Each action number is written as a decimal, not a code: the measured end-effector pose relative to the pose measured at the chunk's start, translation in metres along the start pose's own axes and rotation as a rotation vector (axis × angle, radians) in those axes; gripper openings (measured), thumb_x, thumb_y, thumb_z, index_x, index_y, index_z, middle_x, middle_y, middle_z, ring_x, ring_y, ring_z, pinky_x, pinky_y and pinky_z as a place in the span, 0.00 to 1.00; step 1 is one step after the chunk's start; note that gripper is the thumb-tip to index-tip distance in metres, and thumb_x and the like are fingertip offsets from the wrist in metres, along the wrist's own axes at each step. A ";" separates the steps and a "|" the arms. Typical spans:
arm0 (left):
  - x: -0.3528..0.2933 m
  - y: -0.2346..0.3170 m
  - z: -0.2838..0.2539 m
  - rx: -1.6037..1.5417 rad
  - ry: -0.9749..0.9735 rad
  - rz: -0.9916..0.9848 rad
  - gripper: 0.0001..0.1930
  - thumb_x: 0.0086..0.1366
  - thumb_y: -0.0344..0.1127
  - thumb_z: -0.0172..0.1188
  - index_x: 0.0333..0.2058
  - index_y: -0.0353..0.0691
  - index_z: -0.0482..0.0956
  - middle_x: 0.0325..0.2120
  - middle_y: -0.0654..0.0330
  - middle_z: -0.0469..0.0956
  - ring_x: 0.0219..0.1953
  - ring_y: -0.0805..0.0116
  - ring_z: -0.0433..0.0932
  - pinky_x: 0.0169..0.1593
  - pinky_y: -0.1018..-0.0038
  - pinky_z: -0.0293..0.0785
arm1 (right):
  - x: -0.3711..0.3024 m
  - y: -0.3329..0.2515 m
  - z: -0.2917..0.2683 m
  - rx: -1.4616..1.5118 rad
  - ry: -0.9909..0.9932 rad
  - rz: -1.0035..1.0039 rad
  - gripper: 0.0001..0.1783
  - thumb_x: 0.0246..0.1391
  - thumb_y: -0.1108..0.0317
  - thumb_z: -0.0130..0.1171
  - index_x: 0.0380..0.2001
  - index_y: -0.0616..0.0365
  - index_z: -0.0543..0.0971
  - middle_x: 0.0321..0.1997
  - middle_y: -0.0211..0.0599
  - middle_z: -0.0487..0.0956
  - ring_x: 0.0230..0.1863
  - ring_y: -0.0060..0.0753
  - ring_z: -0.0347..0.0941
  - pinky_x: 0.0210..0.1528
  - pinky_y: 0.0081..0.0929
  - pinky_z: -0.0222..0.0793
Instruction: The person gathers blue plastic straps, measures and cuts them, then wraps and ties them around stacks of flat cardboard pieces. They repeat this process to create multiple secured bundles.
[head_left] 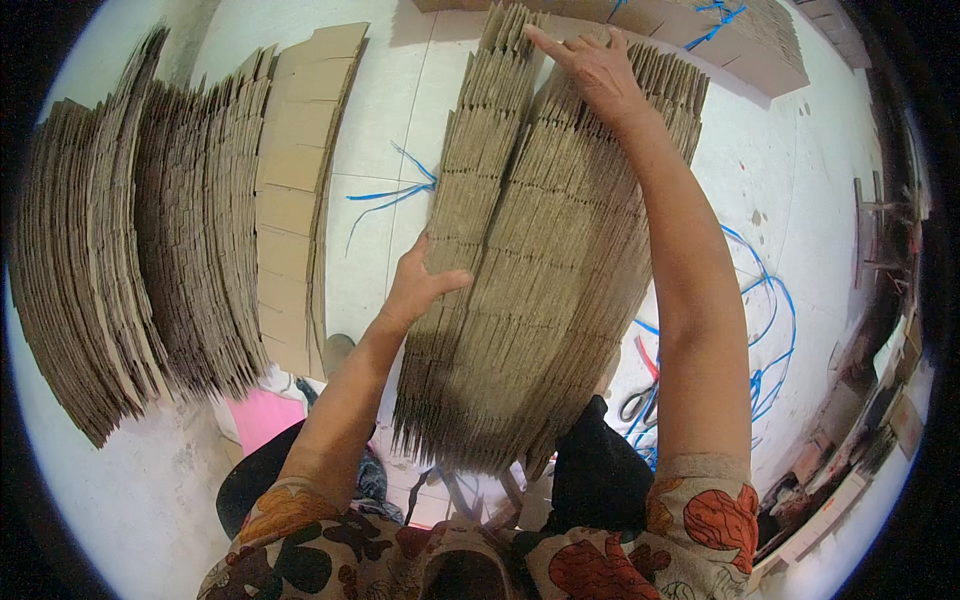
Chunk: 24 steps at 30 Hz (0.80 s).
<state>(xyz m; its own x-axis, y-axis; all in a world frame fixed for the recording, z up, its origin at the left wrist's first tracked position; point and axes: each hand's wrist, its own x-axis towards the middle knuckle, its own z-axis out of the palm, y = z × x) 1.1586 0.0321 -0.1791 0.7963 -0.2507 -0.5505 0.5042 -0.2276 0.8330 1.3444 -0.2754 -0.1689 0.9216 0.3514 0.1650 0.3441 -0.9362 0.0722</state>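
In front of me a long stack of slotted cardboard strips (565, 250) stands on edge, with a narrower row (470, 150) of the same strips along its left side. A dark gap parts the two towards the far end. My left hand (425, 285) rests against the narrow row's left side, its thumb stretched over the top edges; some of its fingers are hidden. At the far end my right hand (595, 75) lies over the stack with fingers spread, one finger reaching left to the narrow row. Blue twine (400, 190) sticks out from the left side.
More cardboard stacks (190, 230) stand on the left, beside flat slotted sheets (305, 150). A twine-tied bundle (730, 40) lies at the far right. Loose blue twine (775, 320) and scissors (637, 403) lie on the pale tiled floor at right. Something pink (265, 415) is near my left knee.
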 end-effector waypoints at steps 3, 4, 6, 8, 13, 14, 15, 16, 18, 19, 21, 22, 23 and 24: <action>0.001 -0.006 -0.003 0.020 -0.007 0.047 0.44 0.42 0.41 0.72 0.56 0.28 0.61 0.47 0.53 0.71 0.50 0.66 0.69 0.55 0.73 0.62 | 0.008 -0.007 -0.015 -0.067 -0.097 -0.037 0.40 0.51 0.81 0.43 0.64 0.30 0.53 0.41 0.34 0.75 0.50 0.34 0.68 0.59 0.52 0.51; 0.002 -0.008 -0.004 0.031 -0.014 0.068 0.45 0.42 0.41 0.72 0.56 0.28 0.60 0.48 0.53 0.71 0.50 0.65 0.69 0.55 0.73 0.62 | 0.009 -0.006 -0.013 -0.074 -0.095 -0.045 0.39 0.51 0.81 0.43 0.63 0.30 0.55 0.42 0.34 0.75 0.51 0.34 0.67 0.59 0.53 0.51; 0.002 -0.008 -0.005 0.093 -0.028 0.089 0.42 0.45 0.38 0.70 0.56 0.29 0.59 0.46 0.54 0.72 0.48 0.66 0.70 0.53 0.72 0.65 | 0.011 -0.005 -0.006 -0.067 -0.035 -0.059 0.37 0.51 0.80 0.44 0.62 0.32 0.57 0.44 0.34 0.74 0.51 0.35 0.67 0.58 0.53 0.51; 0.004 -0.007 -0.005 0.106 -0.041 0.093 0.40 0.47 0.37 0.68 0.56 0.29 0.59 0.46 0.54 0.72 0.47 0.66 0.71 0.52 0.72 0.67 | 0.006 0.002 0.007 -0.050 0.074 -0.068 0.34 0.51 0.78 0.45 0.61 0.35 0.60 0.45 0.34 0.74 0.52 0.35 0.66 0.58 0.53 0.52; 0.001 0.005 -0.005 0.051 -0.040 0.064 0.40 0.48 0.43 0.67 0.56 0.28 0.59 0.47 0.53 0.70 0.49 0.65 0.69 0.54 0.70 0.63 | 0.007 0.010 0.021 -0.018 0.158 -0.084 0.29 0.52 0.76 0.45 0.57 0.40 0.65 0.45 0.35 0.73 0.53 0.38 0.66 0.57 0.53 0.51; 0.000 0.007 -0.003 0.079 -0.013 0.076 0.40 0.48 0.44 0.67 0.56 0.28 0.59 0.48 0.53 0.70 0.49 0.65 0.69 0.55 0.70 0.63 | 0.009 0.007 0.017 -0.024 0.114 -0.084 0.29 0.52 0.77 0.44 0.58 0.39 0.65 0.46 0.36 0.73 0.54 0.38 0.65 0.59 0.52 0.50; -0.002 0.007 -0.001 0.106 0.013 0.088 0.40 0.49 0.45 0.67 0.56 0.29 0.60 0.48 0.53 0.70 0.50 0.65 0.68 0.55 0.70 0.62 | 0.011 0.002 0.016 -0.026 0.113 -0.064 0.28 0.51 0.77 0.45 0.56 0.40 0.67 0.46 0.36 0.73 0.54 0.38 0.65 0.59 0.52 0.50; -0.002 0.008 0.000 0.132 0.035 0.102 0.40 0.49 0.45 0.66 0.56 0.29 0.60 0.48 0.53 0.70 0.50 0.64 0.68 0.56 0.70 0.61 | 0.013 -0.006 0.011 -0.034 0.111 -0.042 0.27 0.51 0.77 0.45 0.55 0.41 0.69 0.46 0.36 0.74 0.53 0.38 0.66 0.58 0.52 0.50; -0.001 -0.004 -0.006 0.126 0.013 0.114 0.39 0.49 0.46 0.66 0.55 0.30 0.61 0.48 0.54 0.70 0.51 0.64 0.67 0.56 0.71 0.60 | 0.020 -0.024 0.000 -0.011 0.053 -0.031 0.25 0.50 0.78 0.46 0.52 0.43 0.71 0.45 0.36 0.74 0.53 0.38 0.66 0.58 0.53 0.50; -0.001 -0.004 -0.008 0.120 -0.004 0.120 0.39 0.50 0.47 0.66 0.55 0.30 0.61 0.48 0.54 0.70 0.51 0.64 0.67 0.56 0.71 0.60 | 0.023 -0.029 -0.011 0.005 -0.013 -0.036 0.25 0.50 0.78 0.46 0.51 0.43 0.72 0.44 0.36 0.74 0.53 0.38 0.66 0.58 0.53 0.50; -0.002 -0.003 -0.010 0.116 -0.005 0.119 0.38 0.49 0.46 0.65 0.55 0.31 0.62 0.48 0.54 0.70 0.50 0.64 0.67 0.55 0.71 0.61 | 0.025 -0.034 -0.012 0.009 -0.055 -0.038 0.24 0.49 0.77 0.47 0.50 0.45 0.73 0.44 0.36 0.74 0.53 0.38 0.66 0.58 0.52 0.51; -0.001 0.000 -0.008 0.111 -0.010 0.123 0.38 0.49 0.46 0.65 0.55 0.31 0.63 0.48 0.54 0.70 0.50 0.63 0.68 0.55 0.72 0.61 | 0.026 -0.031 -0.010 -0.011 -0.032 -0.033 0.24 0.48 0.77 0.48 0.49 0.45 0.73 0.45 0.36 0.74 0.53 0.38 0.66 0.58 0.51 0.52; 0.000 0.001 -0.010 0.059 -0.012 0.083 0.39 0.50 0.47 0.65 0.56 0.30 0.61 0.48 0.54 0.70 0.50 0.64 0.68 0.55 0.72 0.62 | 0.025 -0.029 -0.007 -0.030 -0.010 -0.027 0.23 0.48 0.77 0.48 0.49 0.46 0.73 0.45 0.37 0.74 0.54 0.37 0.66 0.57 0.51 0.53; 0.001 0.001 -0.014 0.007 -0.012 0.043 0.40 0.50 0.47 0.65 0.57 0.30 0.60 0.48 0.53 0.70 0.50 0.64 0.68 0.55 0.72 0.62 | 0.022 -0.026 -0.004 -0.053 0.003 -0.012 0.23 0.48 0.77 0.48 0.48 0.47 0.74 0.46 0.37 0.73 0.54 0.37 0.65 0.57 0.49 0.53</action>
<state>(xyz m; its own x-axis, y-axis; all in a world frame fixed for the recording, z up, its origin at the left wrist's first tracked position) 1.1646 0.0443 -0.1781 0.8130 -0.2717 -0.5149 0.4675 -0.2225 0.8555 1.3553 -0.2429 -0.1631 0.9168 0.3628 0.1670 0.3451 -0.9301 0.1258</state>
